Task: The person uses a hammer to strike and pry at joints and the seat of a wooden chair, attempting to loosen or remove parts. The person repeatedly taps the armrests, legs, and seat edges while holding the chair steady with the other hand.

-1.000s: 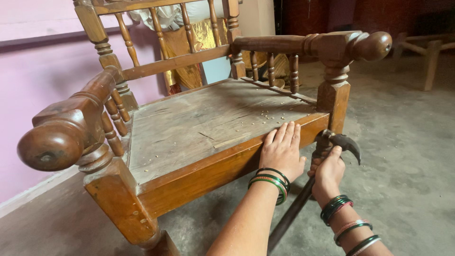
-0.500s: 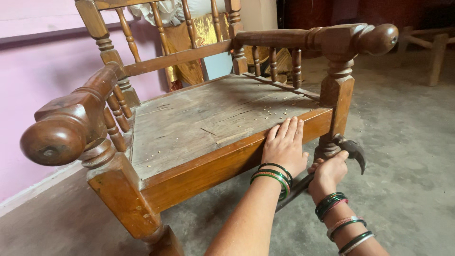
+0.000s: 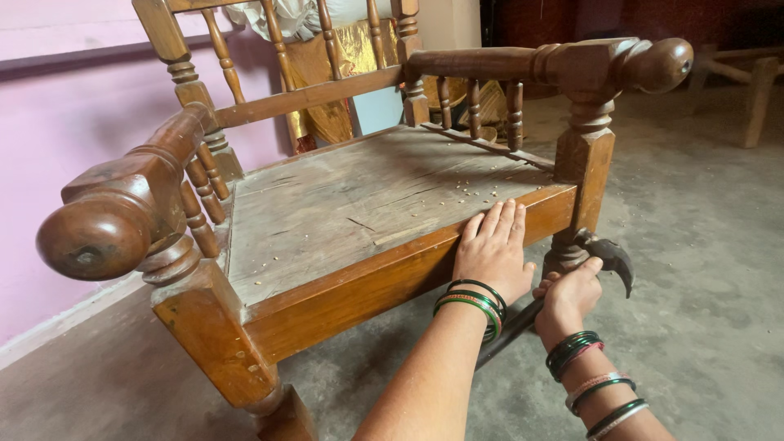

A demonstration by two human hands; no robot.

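Grit specks (image 3: 469,189) dot the wooden chair (image 3: 343,208) seat on the concrete floor (image 3: 702,269). Left hand (image 3: 492,255) lies flat, released, on the seat's front rail. Right hand (image 3: 567,296) is clenched around a claw hammer (image 3: 608,255) beside the front leg.

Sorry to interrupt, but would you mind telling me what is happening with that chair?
A person is crouched in front of a low wooden armchair on a concrete floor. Their left hand lies flat on the seat's front edge. Their right hand grips a dark claw hammer close to its head, held low beside the chair's front leg. Small pale specks are scattered on the seat board.
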